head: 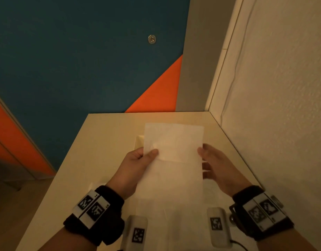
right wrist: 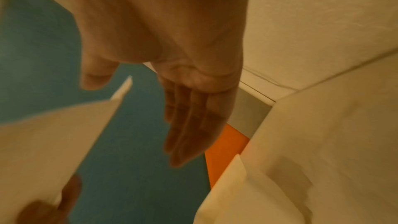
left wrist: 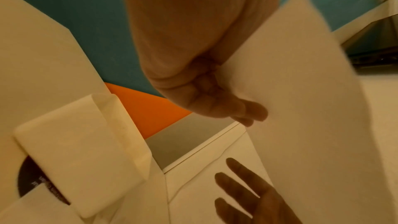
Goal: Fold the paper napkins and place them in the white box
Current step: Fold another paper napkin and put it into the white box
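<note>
The pale tabletop (head: 109, 142) carries the white box (head: 139, 141), mostly hidden behind the raised paper napkin (head: 174, 142). The left hand (head: 138, 160) pinches the napkin's edge between thumb and fingers, holding it up, probably for folding. The right hand (head: 215, 163) waits beside it, fingers straight, apparently gripping nothing.

I see my left hand (head: 138, 161) raised in front of me, thumb on top and fingers curled beneath, pinching the left edge of the napkin (head: 172, 160). My right hand (head: 213, 163) is level with it at the sheet's right edge, fingers (right wrist: 189, 125) straight and together, gripping nothing. Both forearms reach forward, a black band on each wrist.
</note>
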